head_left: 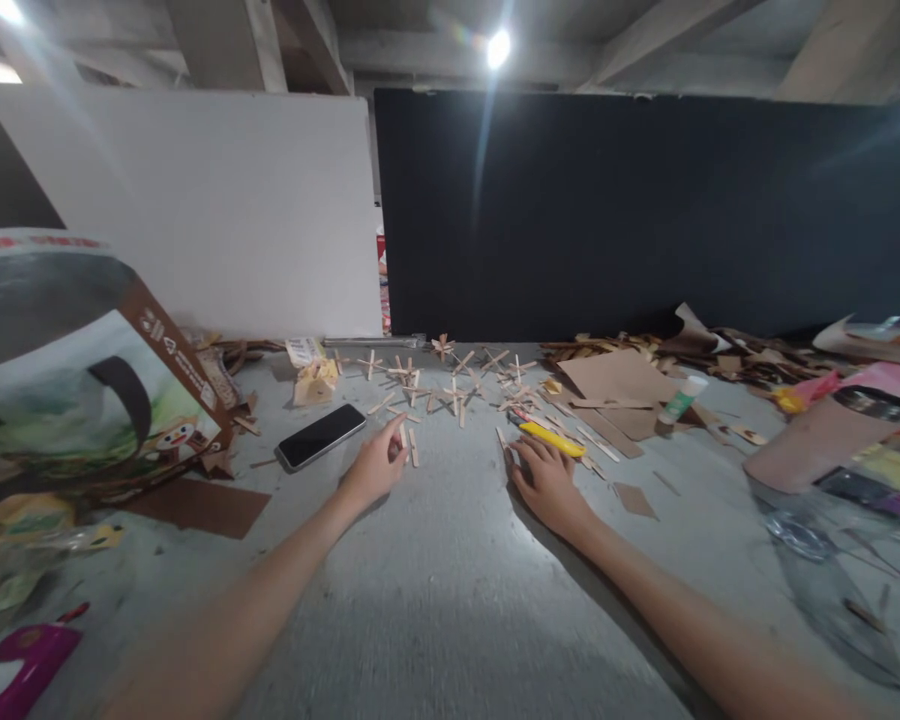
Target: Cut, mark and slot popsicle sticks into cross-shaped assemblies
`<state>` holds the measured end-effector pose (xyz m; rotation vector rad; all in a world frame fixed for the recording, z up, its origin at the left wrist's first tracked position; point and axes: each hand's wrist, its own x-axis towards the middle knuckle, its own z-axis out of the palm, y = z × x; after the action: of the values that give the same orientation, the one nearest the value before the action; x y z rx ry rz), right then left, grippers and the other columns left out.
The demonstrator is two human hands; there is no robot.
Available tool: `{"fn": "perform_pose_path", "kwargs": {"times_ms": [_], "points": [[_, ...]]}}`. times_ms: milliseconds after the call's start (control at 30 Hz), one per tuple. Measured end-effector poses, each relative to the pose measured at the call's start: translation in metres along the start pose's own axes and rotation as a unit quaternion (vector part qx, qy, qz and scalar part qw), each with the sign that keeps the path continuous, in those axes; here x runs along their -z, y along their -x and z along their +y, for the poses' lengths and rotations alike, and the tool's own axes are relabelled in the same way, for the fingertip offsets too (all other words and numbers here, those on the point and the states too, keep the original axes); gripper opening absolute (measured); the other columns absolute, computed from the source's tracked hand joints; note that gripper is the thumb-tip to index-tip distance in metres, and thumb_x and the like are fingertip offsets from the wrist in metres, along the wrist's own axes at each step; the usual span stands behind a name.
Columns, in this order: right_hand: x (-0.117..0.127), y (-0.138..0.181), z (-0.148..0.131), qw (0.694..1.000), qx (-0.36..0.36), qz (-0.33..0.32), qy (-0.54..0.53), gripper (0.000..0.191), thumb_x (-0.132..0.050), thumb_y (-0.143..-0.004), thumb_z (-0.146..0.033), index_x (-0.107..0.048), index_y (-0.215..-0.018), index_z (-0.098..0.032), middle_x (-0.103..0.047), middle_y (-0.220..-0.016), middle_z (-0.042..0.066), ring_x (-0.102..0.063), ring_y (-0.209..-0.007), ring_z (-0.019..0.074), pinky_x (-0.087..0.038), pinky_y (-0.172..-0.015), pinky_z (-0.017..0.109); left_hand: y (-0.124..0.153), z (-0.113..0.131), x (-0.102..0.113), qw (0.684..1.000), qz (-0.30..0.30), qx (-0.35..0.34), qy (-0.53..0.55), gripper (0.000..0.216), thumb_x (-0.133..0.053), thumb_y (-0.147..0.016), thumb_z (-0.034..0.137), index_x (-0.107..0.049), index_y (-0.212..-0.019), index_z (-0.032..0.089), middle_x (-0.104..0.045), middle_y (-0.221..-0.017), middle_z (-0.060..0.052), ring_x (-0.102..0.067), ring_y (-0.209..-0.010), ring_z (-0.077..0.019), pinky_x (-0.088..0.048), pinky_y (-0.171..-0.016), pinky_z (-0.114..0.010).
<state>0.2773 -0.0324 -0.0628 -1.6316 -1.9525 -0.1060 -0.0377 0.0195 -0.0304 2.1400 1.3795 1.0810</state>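
My left hand (376,464) is over the grey table with its index finger stretched forward and the other fingers loosely bent. Just beside its fingertips lie short wooden craft sticks (413,448); I see none clearly gripped. My right hand (550,488) rests palm down with its fingers spread. A single craft stick (503,439) lies by its fingertips, and a yellow utility knife (553,438) lies along its far side. Beyond both hands, several star-like crosses of craft sticks (456,396) are spread out, with a fuller wooden star (442,346) at the back.
Left of my left hand lies a black phone (321,437), near a brown cardboard piece (202,506) and a large printed bag (82,370). On the right are cardboard sheets (607,378), a glue stick (682,400) and a pink bottle (825,440). Upright boards (645,220) stand behind.
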Motion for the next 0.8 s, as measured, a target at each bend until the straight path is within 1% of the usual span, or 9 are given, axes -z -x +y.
{"fn": "perform_pose_path", "kwargs": {"times_ms": [67,100,267,433,500,567,667,733,800], "points": [[0.001,0.000,-0.001,1.000,0.004,-0.004,0.000,0.047,-0.051,-0.094,-0.021,-0.067,-0.138,-0.024,-0.065,-0.145,0.014,-0.054,-0.137,0.0345,-0.038,-0.108,0.055,0.000,0.001,0.000,1.000,0.000,0.002,-0.002,0.063,-0.064,-0.086,0.014,-0.055,-0.148,0.017,-0.065,-0.086,0.000,-0.057,-0.064,-0.0128,-0.050,-0.071,-0.026],[0.001,0.000,-0.001,1.000,0.005,-0.007,0.001,0.048,-0.050,-0.095,-0.021,-0.067,-0.139,-0.025,-0.065,-0.146,0.014,-0.053,-0.137,0.0347,-0.038,-0.108,0.055,0.000,0.001,0.000,1.000,-0.001,0.003,-0.002,0.063,-0.065,-0.086,0.015,-0.055,-0.148,0.017,-0.065,-0.086,0.001,-0.057,-0.066,-0.0132,-0.051,-0.072,-0.026],[0.005,0.000,-0.006,1.000,0.013,-0.025,-0.007,0.040,-0.051,-0.096,-0.023,-0.076,-0.127,-0.028,-0.066,-0.145,0.011,-0.052,-0.139,0.0357,-0.037,-0.109,0.057,0.001,0.006,0.001,1.000,-0.013,-0.002,0.016,0.064,-0.065,-0.087,0.015,-0.054,-0.150,0.017,-0.064,-0.086,0.001,-0.058,-0.069,-0.0138,-0.051,-0.075,-0.027],[0.011,0.000,-0.011,0.997,0.041,-0.042,-0.044,0.039,-0.051,-0.096,-0.025,-0.077,-0.125,-0.029,-0.067,-0.145,0.010,-0.053,-0.140,0.0345,-0.036,-0.112,0.059,0.004,0.011,0.003,0.998,-0.041,-0.037,0.028,0.065,-0.064,-0.088,0.016,-0.052,-0.152,0.020,-0.066,-0.091,0.000,-0.058,-0.076,-0.0142,-0.051,-0.078,-0.027],[0.012,0.000,-0.013,0.996,0.051,-0.045,-0.055,0.039,-0.052,-0.096,-0.026,-0.077,-0.126,-0.028,-0.067,-0.145,0.010,-0.053,-0.140,0.0342,-0.036,-0.112,0.059,0.006,0.015,0.005,0.995,-0.069,-0.065,0.020,0.064,-0.065,-0.088,0.016,-0.054,-0.150,0.020,-0.066,-0.095,-0.001,-0.059,-0.081,-0.0151,-0.052,-0.082,-0.028],[0.013,0.000,-0.015,0.996,0.054,-0.048,-0.062,0.039,-0.052,-0.096,-0.026,-0.077,-0.127,-0.027,-0.067,-0.145,0.011,-0.052,-0.140,0.0342,-0.036,-0.113,0.059,0.009,0.021,0.009,0.989,-0.113,-0.098,0.006,0.061,-0.066,-0.088,0.017,-0.058,-0.148,0.021,-0.067,-0.094,-0.002,-0.061,-0.086,-0.0169,-0.052,-0.088,-0.030],[0.014,0.000,-0.017,0.995,0.047,-0.053,-0.064,0.040,-0.053,-0.095,-0.024,-0.077,-0.127,-0.027,-0.066,-0.145,0.012,-0.052,-0.140,0.0339,-0.037,-0.113,0.059,0.013,0.031,0.013,0.975,-0.162,-0.147,-0.025,0.054,-0.066,-0.089,0.019,-0.063,-0.142,0.024,-0.070,-0.094,-0.003,-0.063,-0.097,-0.0209,-0.051,-0.098,-0.035],[0.014,0.000,-0.017,0.996,0.046,-0.055,-0.061,0.040,-0.052,-0.096,-0.023,-0.077,-0.127,-0.027,-0.066,-0.145,0.012,-0.053,-0.140,0.0332,-0.038,-0.113,0.058,0.014,0.035,0.013,0.972,-0.163,-0.162,-0.042,0.048,-0.066,-0.091,0.023,-0.066,-0.139,0.027,-0.071,-0.095,-0.003,-0.064,-0.101,-0.0229,-0.050,-0.102,-0.038],[0.014,-0.001,-0.017,0.996,0.047,-0.052,-0.060,0.040,-0.052,-0.096,-0.023,-0.077,-0.127,-0.026,-0.066,-0.145,0.012,-0.053,-0.139,0.0325,-0.038,-0.113,0.057,0.013,0.034,0.011,0.976,-0.133,-0.159,-0.059,0.040,-0.065,-0.094,0.026,-0.069,-0.133,0.027,-0.071,-0.097,-0.004,-0.064,-0.106,-0.0249,-0.049,-0.106,-0.042]]}}
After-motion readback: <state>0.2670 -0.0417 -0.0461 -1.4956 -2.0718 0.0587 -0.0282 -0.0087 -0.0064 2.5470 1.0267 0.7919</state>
